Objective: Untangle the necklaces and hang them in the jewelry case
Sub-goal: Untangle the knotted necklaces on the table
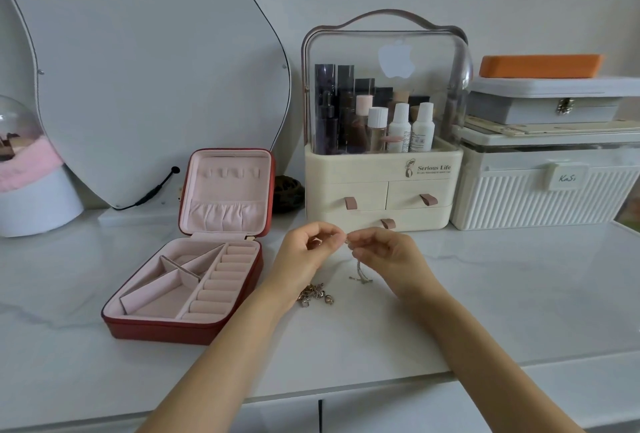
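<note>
Right now both hands are raised just above the white surface (pixel 485 294), meeting in front of the cream makeup organizer (pixel 382 186). The left hand (pixel 304 252) and the right hand (pixel 388 252) each have their fingers curled together, pinching a thin silver necklace (pixel 358 270) between them; its loose end hangs down from the right hand and touches the surface. Just nearer, beside the left wrist, a small tangle of gold-coloured chains (pixel 315 294) lies in a heap on the surface. To the left of the hands sits the red jewelry case (pixel 194 276), lid propped open, its pink lining, hooks and ring rolls showing. Farther right stands a ribbed white storage box (pixel 547 190) with smaller boxes stacked on top. A curved mirror (pixel 156 69) leans at the far left.
</note>
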